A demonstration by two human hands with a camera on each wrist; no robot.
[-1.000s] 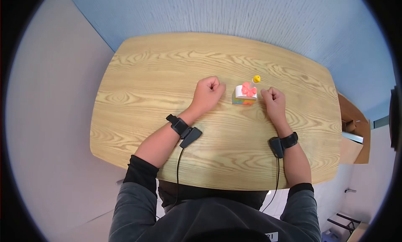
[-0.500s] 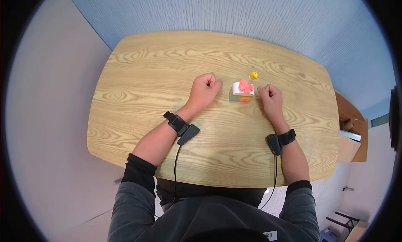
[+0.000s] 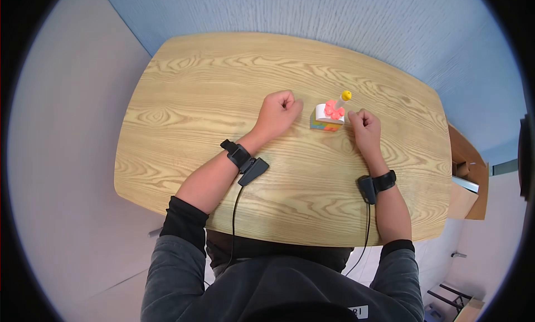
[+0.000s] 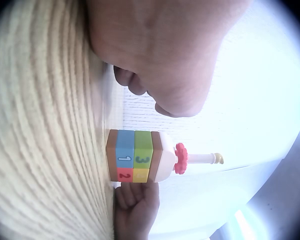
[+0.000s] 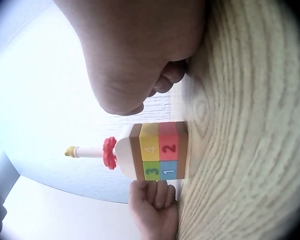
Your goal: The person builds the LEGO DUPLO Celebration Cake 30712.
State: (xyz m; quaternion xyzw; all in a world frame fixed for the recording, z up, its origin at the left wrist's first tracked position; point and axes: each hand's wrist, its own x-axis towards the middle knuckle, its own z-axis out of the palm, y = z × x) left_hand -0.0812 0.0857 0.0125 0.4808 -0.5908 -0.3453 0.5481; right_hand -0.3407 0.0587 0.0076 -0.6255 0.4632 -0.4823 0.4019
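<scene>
A toy cake stands upright on the table, its coloured blocks (image 5: pixel 159 145) numbered 1 to 4, with a white top (image 3: pixel 329 113), a pink flower-shaped piece (image 4: pixel 181 158) and a white candle with a yellow tip (image 3: pixel 346 96). My left hand (image 3: pixel 278 113) rests on the table to the left of the cake, fingers curled around nothing. To the right of it lies my right hand (image 3: pixel 366 133), curled the same way and holding nothing. In the head view a small gap parts each hand from the cake.
The wooden table (image 3: pixel 223 88) meets a blue textured wall (image 3: pixel 312 15) at its far side. Black camera straps sit on both wrists, with cables running down over the near edge. A wooden shelf (image 3: pixel 468 171) stands beyond the right edge.
The head view has shifted slightly, so the table and cake sit a little differently in it. Both hands and the cake keep about the same places relative to each other.
</scene>
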